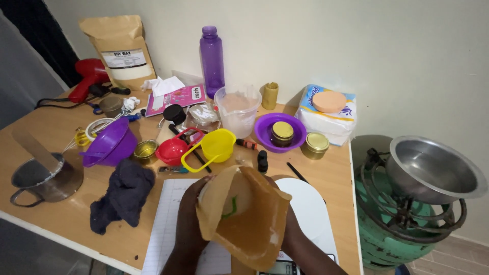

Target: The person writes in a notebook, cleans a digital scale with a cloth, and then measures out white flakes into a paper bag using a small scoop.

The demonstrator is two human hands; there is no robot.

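While both hands grip it above the counter's (66, 214) front edge, a brown paper bag (249, 219) stands open-mouthed, tilted toward the camera, over a white scale (310, 214) and a lined notebook (170, 224).

- Left hand (189, 214): fingers clamped on the bag's left side.
- Right hand (291, 229): mostly hidden behind the bag; fingers appear closed on its right side.
- Bag contents: a pale mass with a green scoop handle (232, 208) showing.
- Step, as judged: opening the bag to reach the scoop. Next move likely calls for one hand freed while the other steadies the bag.
- Nearby, mid-counter: yellow cup (218, 145), red cup (172, 149), dark cloth (122, 196).
- Back edge: purple bottle (212, 61).
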